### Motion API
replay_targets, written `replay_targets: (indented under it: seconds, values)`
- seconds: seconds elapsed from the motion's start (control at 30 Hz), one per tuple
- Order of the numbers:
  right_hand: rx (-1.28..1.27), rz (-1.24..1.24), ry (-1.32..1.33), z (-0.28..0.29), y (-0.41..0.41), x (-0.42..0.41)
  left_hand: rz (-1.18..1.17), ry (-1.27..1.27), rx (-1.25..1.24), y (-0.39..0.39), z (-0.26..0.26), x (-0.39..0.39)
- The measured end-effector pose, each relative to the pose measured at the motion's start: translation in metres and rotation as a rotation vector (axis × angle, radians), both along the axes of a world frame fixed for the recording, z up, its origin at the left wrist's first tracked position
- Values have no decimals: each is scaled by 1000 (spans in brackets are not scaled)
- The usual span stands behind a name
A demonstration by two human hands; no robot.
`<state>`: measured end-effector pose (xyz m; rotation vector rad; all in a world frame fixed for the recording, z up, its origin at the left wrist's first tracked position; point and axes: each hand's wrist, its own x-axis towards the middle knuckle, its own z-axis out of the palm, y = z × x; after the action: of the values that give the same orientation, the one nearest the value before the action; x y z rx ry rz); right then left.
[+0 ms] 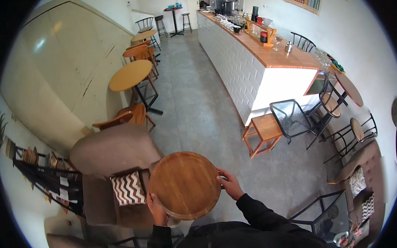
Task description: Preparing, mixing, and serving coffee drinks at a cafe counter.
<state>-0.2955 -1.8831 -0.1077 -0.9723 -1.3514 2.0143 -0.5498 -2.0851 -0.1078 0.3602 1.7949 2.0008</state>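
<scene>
A round wooden tray [185, 186] with a low raised rim is held in front of my body, its flat face turned up towards the camera. My left hand [157, 209] grips its lower left edge, with the thumb near the rim. On the opposite side, my right hand [230, 184] holds the right edge, fingers curled at the rim. Nothing lies on the tray. The undersides of both grips are hidden. Black sleeves cover both arms.
A brown sofa [114, 150] with a zigzag cushion [128, 189] stands at left. Round tables [130, 75] and wooden chairs line the left wall. A tiled counter [230, 69] holds glasses and cups. Near its end are a wooden stool [267, 127] and a glass-topped table [290, 117].
</scene>
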Motion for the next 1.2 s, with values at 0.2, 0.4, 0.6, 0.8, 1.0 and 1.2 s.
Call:
replay_targets:
  seconds: [0.2, 0.4, 0.6, 0.8, 1.0, 1.2]
  values:
    - [-8, -131, -19, -11, 115, -68, -129, -4, -52, 148, 2, -88]
    - [-12, -267, 20, 9, 252, -136, -231, -93, 55, 320, 15, -167]
    - [-78, -422, 9, 18, 386, -196, -367, -145, 81, 502, 47, -233]
    - [-39, -428, 15, 6, 567, -267, -435, -152, 108, 676, 32, -309]
    - [89, -223, -26, 31, 770, -381, -296, -207, 104, 825, 57, -411]
    - [142, 26, 54, 82, 924, -503, -60, -98, 106, 930, 65, -520]
